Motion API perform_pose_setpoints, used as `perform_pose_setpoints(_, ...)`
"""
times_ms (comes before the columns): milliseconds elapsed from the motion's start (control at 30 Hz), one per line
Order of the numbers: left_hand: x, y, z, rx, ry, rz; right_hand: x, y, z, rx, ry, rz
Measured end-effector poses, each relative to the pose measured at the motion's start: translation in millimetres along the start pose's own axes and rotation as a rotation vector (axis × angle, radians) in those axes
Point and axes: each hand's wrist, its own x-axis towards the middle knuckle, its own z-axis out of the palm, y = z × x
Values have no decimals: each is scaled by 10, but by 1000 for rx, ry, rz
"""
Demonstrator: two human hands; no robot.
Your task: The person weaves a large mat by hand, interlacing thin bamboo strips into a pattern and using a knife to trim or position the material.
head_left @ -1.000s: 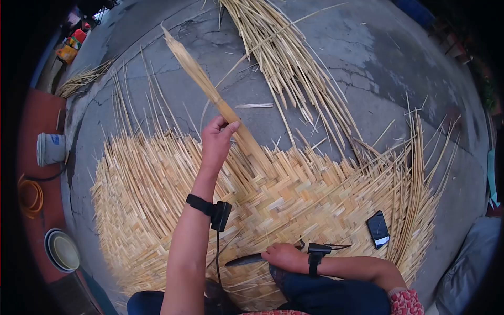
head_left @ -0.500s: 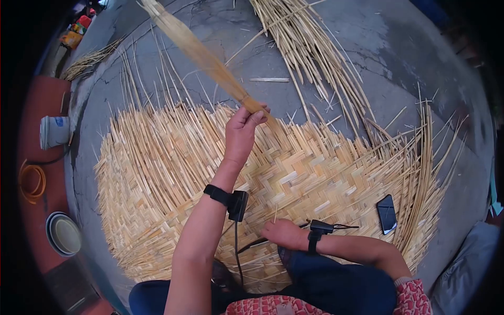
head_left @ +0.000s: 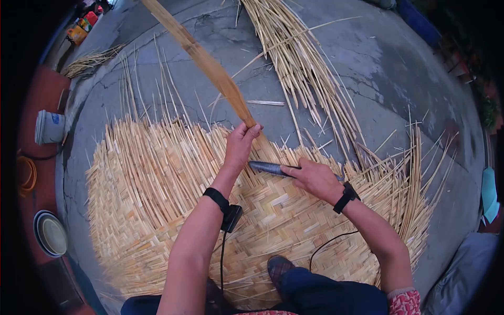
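My left hand (head_left: 240, 146) is closed around the lower end of a long flat reed strip (head_left: 212, 65), which slants up and away to the top left. My right hand (head_left: 316, 180) grips a dark grey, blade-like tool (head_left: 269, 167). Its free end points left, close to my left wrist and the base of the strip. Both hands are over the far part of a woven reed mat (head_left: 294, 223), which shows a herringbone pattern in the middle and loose strip ends along its edge.
A bundle of peeled reeds (head_left: 294, 58) lies on the concrete beyond the mat. A smaller bundle (head_left: 92, 60) is at the far left, above a white bucket (head_left: 51, 127) and a basin (head_left: 52, 234). My shoe (head_left: 281, 270) rests on the mat. A cable trails from each wrist device.
My right hand has risen from near my knee to the mat's far part, now with the dark tool in it. The left hand and strip have come slightly lower in view.
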Motion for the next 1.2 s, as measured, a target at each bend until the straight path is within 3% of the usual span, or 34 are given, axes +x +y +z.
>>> perform_pose_setpoints(167,45,-199,67,-2,65,27,426,410,16,-99,-18,73)
perform_pose_setpoints(333,-358,-108,258,244,7,-38,485,509,100,82,-60,101)
perform_pose_setpoints(400,-781,316,592,210,-81,418,516,683,242,106,-52,51)
perform_pose_setpoints(433,-1007,641,654,200,-142,418,471,706,235,314,25,4)
perform_pose_setpoints(467,-1124,763,617,234,-155,568,477,650,138,189,11,25)
perform_pose_setpoints(500,-1199,873,380,273,-107,562,509,913,420,484,-28,173)
perform_pose_setpoints(533,-1314,964,148,42,-181,281,412,252,-256,-140,20,83)
perform_pose_setpoints(567,-1430,1006,-59,-206,-256,2,330,-125,-500,-198,77,140)
perform_pose_setpoints(633,-1599,682,-472,-190,-170,-29,64,-560,-566,-74,173,58)
perform_pose_setpoints(667,-1708,499,-617,-201,-156,-75,-24,-843,-630,35,-74,142)
perform_pose_setpoints(733,-1950,350,-667,-217,-144,-115,-100,-1059,-184,258,95,-271)
perform_pose_setpoints(767,-2103,307,-634,-166,-201,-187,-73,-1230,-36,250,93,-276)
perform_pose_setpoints(833,-2262,224,-687,-119,-244,-257,7,-1575,166,764,104,-240)
perform_pose_setpoints(867,-2330,159,-758,9,-334,-254,15,-1658,189,766,96,-242)
perform_pose_setpoints(900,-2384,83,-851,140,-429,-251,33,-1723,209,1004,70,-93)
perform_pose_setpoints(933,-2368,-16,-1043,58,-302,2,55,-1758,220,1236,45,66)
perform_pose_setpoints(1000,-2177,81,-1509,164,165,-319,120,-1739,153,1265,50,129)
perform_pose_setpoints(1033,-2042,-274,-1801,257,323,-329,140,-1719,133,1294,53,187)
perform_pose_setpoints(1067,-1908,-338,-1969,605,386,-363,147,-1693,207,1313,72,214)
perform_pose_setpoints(1100,-1810,-410,-2008,597,384,-367,138,-1694,249,1307,68,221)
perform_pose_setpoints(1167,-1664,-539,-2023,1005,392,-384,124,-1709,303,1289,-2,192)
perform_pose_setpoints(1200,-1627,-603,-2014,1001,384,-387,115,-1726,307,1287,-3,202)
